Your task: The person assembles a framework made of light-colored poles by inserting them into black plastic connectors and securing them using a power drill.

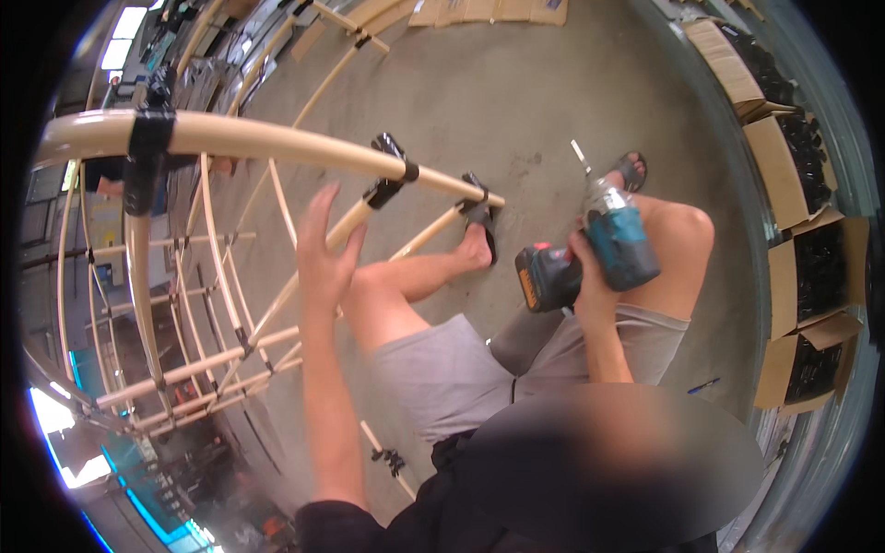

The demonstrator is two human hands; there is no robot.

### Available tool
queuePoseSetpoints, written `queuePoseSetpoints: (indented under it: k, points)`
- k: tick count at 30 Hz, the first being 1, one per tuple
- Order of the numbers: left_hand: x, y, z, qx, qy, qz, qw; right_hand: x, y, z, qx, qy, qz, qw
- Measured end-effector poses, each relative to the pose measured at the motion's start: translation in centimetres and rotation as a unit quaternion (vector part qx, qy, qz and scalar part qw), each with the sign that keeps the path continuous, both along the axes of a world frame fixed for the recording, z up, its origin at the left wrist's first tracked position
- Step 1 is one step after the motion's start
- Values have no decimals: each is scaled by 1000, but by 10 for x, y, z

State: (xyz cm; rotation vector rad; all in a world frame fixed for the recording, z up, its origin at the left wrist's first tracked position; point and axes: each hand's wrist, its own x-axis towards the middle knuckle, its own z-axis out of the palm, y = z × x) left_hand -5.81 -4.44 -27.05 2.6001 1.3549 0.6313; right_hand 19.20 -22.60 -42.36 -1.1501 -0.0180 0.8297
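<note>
Drill [623, 243] in right hand [595, 278]

Right hand [597, 281]: fingers were partly hidden by the power drill [624, 241].
Left hand [327, 247]: whether it touched the pipe frame [277, 145] could not be told.
Lower middle: a blurred oval [613, 465] covered part of the person's upper body.
Boxes [782, 175]: their black contents [820, 267] were too small to identify.
Blue stick [703, 385]: too small to name.
Cardboard [489, 11]: the top edge cut it off.
</note>
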Motion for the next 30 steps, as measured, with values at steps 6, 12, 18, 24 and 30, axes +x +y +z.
queuePoseSetpoints:
  k: [6, 12, 18, 24, 30]
  points:
    - [6, 41, -22, -286, -18, -7, 958, 3, -9, 17, 31, 71, -26, 997]
    - [0, 60, -48, -272, -98, -78, 954, 0, -23, -2, 39, 101, -57, 993]
    - [-3, 65, -59, -300, -128, -104, 939, -19, -48, -15, 35, 67, -102, 992]
    - [9, 57, -53, -238, -74, -103, 963, -36, -66, -13, 57, 102, -110, 987]
    - [12, 72, -36, -266, 29, -98, 959, -60, -68, -17, 58, 106, -98, 988]
